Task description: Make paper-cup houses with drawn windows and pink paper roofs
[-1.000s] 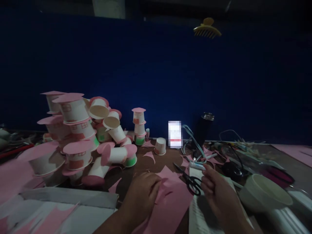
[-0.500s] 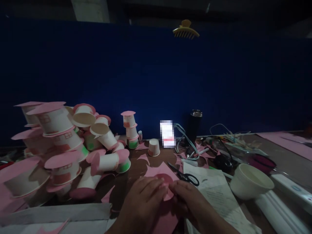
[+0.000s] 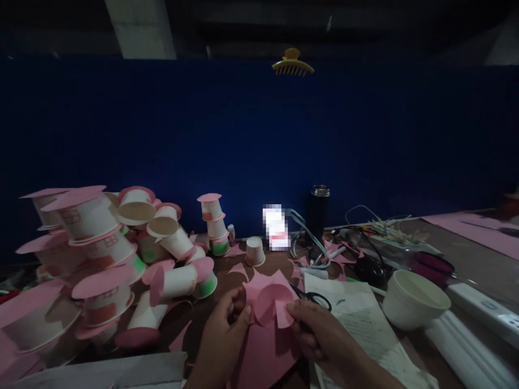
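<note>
In front of me is a sheet of pink paper (image 3: 265,354) with a jagged, cut upper edge. A rounded pink paper piece (image 3: 267,303) shows on its upper part, with a small flap (image 3: 283,313) standing up at its right. My left hand (image 3: 227,329) is closed on the left edge of the pink paper, thumb against curled fingers. My right hand (image 3: 318,327) pinches the flap between thumb and forefinger. Black-handled scissors (image 3: 318,299) lie just beyond my right hand, their blades partly covered by pink paper.
Many white paper cups (image 3: 97,310) with pink paper discs are piled at the left. A single cup (image 3: 254,252) stands ahead, near a lit phone (image 3: 275,227) and a black flask (image 3: 319,210). Printed sheets (image 3: 344,308) and a cream bowl (image 3: 416,300) lie right.
My hands have moved apart, the left one leftward, uncovering the rounded piece and the flap. The pink paper now covers more of the scissors' blades. The view has tilted up slightly.
</note>
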Demonstrator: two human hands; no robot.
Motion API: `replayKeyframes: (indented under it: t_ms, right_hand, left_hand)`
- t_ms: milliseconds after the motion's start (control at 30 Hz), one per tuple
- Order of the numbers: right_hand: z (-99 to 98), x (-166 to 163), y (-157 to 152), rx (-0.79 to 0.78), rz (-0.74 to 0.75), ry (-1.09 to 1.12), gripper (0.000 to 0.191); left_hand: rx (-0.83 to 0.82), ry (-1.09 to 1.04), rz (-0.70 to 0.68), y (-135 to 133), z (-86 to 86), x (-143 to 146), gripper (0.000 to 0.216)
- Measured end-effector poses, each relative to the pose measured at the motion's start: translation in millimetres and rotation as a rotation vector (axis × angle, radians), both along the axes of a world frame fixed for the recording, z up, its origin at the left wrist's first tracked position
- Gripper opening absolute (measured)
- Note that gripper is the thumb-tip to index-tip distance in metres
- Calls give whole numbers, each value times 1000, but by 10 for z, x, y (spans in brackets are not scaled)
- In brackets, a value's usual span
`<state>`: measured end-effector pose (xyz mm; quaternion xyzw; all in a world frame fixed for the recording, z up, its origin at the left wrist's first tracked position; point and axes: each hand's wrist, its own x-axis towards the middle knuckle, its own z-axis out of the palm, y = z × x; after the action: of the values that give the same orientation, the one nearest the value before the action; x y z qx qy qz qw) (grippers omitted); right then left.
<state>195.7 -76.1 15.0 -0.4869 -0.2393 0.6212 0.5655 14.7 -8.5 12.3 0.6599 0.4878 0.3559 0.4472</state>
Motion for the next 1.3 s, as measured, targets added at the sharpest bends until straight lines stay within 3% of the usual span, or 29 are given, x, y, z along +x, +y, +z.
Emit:
replayKeyframes:
  t_ms: [867,967,1100,1200,1300]
  right_hand:
    - [160,67,-99,112,66,75,35]
    - [144,73,-88,108,73,79,34]
    - [125,55,-78,96,58,72,34]
    - [120,35,-70,82,53,58,34]
    - [110,26,-71,82,57,63,33]
  left_hand:
    - [96,166,26,96,-99,-68,34]
    - [254,202,62,102,-110,-78,40]
    - [638,348,130,47,-71,-64,56]
    - [806,429,8,-42,-48,-37,50]
    - [830,487,-144,-98,-75,-22,41]
